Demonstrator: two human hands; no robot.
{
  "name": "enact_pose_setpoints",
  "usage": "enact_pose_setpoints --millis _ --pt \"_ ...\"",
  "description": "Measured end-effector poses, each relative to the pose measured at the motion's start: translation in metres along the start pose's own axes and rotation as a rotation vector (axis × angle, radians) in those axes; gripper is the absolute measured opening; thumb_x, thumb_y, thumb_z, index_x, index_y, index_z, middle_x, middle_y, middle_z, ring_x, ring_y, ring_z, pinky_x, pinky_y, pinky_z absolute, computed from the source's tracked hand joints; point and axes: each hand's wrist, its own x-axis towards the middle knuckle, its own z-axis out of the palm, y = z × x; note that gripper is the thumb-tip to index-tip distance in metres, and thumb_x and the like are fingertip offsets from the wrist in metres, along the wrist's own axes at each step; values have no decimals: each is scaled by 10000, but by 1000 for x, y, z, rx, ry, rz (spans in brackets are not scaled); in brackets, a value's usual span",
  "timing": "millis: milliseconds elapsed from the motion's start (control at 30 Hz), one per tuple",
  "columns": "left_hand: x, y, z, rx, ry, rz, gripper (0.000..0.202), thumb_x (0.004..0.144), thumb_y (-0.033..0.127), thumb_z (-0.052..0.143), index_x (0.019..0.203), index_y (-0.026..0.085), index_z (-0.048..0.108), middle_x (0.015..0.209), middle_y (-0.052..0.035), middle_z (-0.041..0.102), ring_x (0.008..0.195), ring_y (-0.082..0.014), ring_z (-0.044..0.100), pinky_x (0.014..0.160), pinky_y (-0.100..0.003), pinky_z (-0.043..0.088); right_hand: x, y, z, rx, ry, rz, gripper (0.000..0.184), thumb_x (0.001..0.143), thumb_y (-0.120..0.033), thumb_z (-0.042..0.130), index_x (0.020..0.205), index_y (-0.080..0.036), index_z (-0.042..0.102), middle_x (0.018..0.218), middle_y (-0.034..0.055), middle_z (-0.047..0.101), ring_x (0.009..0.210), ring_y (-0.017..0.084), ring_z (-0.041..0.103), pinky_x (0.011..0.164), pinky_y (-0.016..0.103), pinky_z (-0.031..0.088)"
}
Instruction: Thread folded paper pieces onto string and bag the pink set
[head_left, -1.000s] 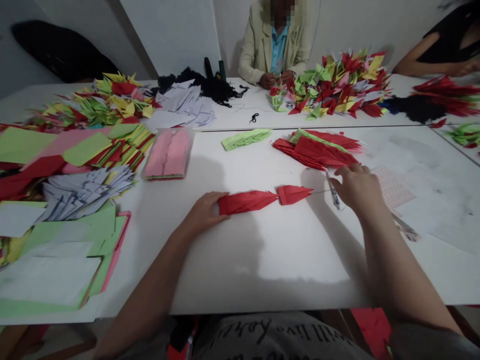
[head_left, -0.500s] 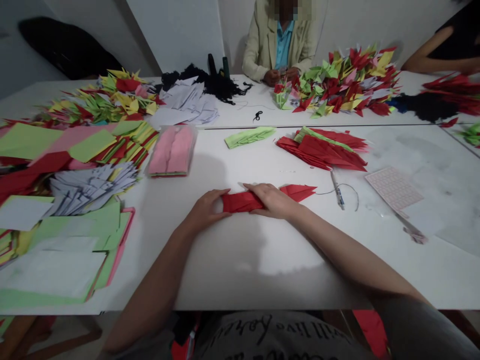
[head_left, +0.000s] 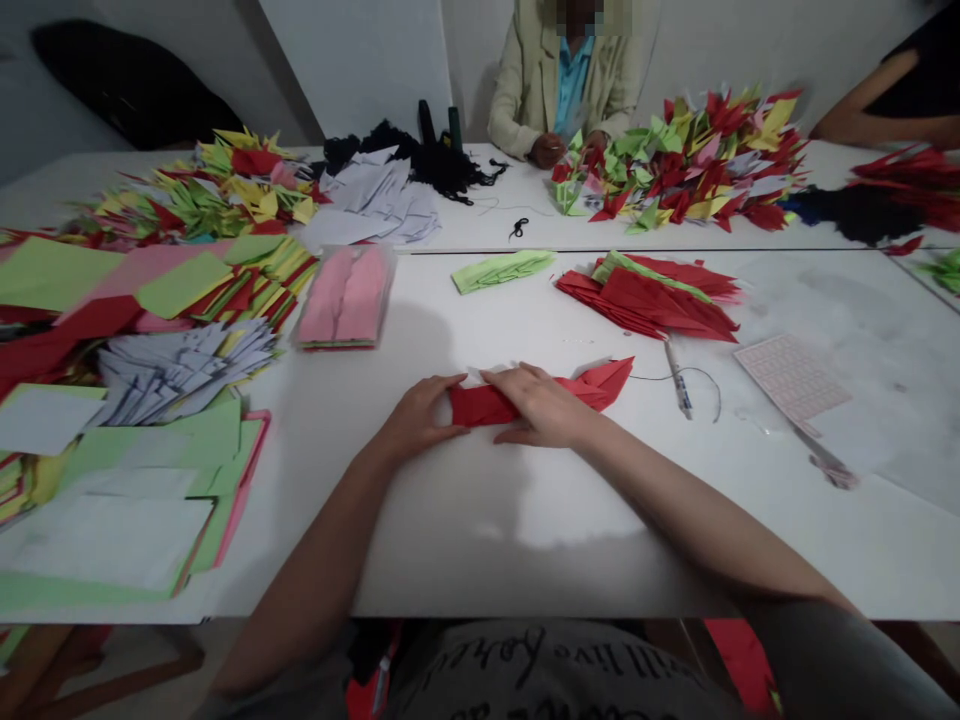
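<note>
A strip of red folded paper (head_left: 480,404) lies on the white table in front of me, with a pointed piece reaching out on the right. My left hand (head_left: 424,415) pinches its left end, thumb on the near edge and fingers on the far edge. Over the middle of the strip, my right hand (head_left: 541,405) is closed, fingers across the top and thumb at the near side. The paper under the right palm is hidden. A thin dark thread (head_left: 675,376) runs from near the red tip toward a pen (head_left: 679,382).
Red folded papers (head_left: 649,300) and a light green bundle (head_left: 504,271) lie beyond my hands. A pink packet (head_left: 346,297) and stacked coloured paper (head_left: 150,500) are on the left. Colourful folded paper (head_left: 697,160) is heaped before a person (head_left: 517,90) opposite. A pink-patterned sheet (head_left: 793,377) lies right.
My right hand's fingers have shifted slightly on the red paper. The pointed right end has lifted and tilted upward. The left hand stays at the left end.
</note>
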Motion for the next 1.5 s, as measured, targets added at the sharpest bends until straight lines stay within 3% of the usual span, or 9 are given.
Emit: enact_pose_setpoints --millis 133,233,400,500,667,800,1100,1300,1500 --pt "-1 2 2 -10 -6 -3 765 727 529 743 1373 224 471 1261 -90 600 1153 -256 565 1023 -412 438 16 -4 19 6 -3 10 808 878 -405 615 1523 -134 212 1329 190 564 1245 309 511 1073 528 371" --pt "0 1 1 -10 -20 -17 775 718 529 747 1378 237 465 1306 -93 577 1192 -270 543 1051 -434 416 9 2 13 3 -7 40 825 873 -383 605 1540 -159 174 1342 192 555 1247 325 509 1017 528 420" --pt "1 0 -1 6 -26 -22 734 770 526 700 1396 241 444 1373 -97 537 1260 -272 501 1090 -439 389 -19 17 -11 -70 -10 131 799 871 -368 587 1537 -151 202 1365 193 544 1272 341 503 1044 551 411" --pt "-2 11 7 101 31 -29 711 858 490 605 1462 220 344 1477 -115 444 1366 -264 415 1140 -439 337 -25 15 -13 -133 18 147 780 881 -444 577 1517 -126 258 1450 211 467 1344 345 443 1128 599 304" --pt "-16 44 40 358 78 -48 770 950 476 412 1538 96 93 1602 -216 169 1495 -326 154 1196 -532 172 -14 -8 12 -167 61 36 651 971 -384 420 1518 -75 246 1571 206 279 1473 299 244 1187 558 241" --pt "-27 50 60 407 41 -84 799 954 511 369 1538 75 42 1598 -236 155 1502 -317 111 1196 -524 180 -6 -19 33 -202 -13 -15 577 1001 -317 338 1501 -34 280 1569 207 280 1486 274 204 1222 512 175" --pt "-30 43 57 421 14 -80 942 864 693 427 1533 104 124 1593 -242 170 1493 -342 155 1188 -563 139 -10 -12 46 -203 13 49 649 967 -469 448 1506 -131 320 1597 212 184 1490 339 150 1188 563 231" --pt "-32 46 52 450 20 -77 970 830 742 435 1529 124 172 1573 -229 252 1476 -341 225 1189 -565 117 -6 -15 51 -206 40 114 695 948 -517 455 1508 -131 312 1572 202 271 1461 366 240 1162 564 288" --pt "-28 44 44 452 -40 -94 1086 726 801 524 1510 103 242 1554 -241 291 1448 -376 272 1184 -592 109 20 -19 48 -302 27 153 682 953 -555 396 1493 -141 355 1341 217 514 1284 369 442 1139 594 259"
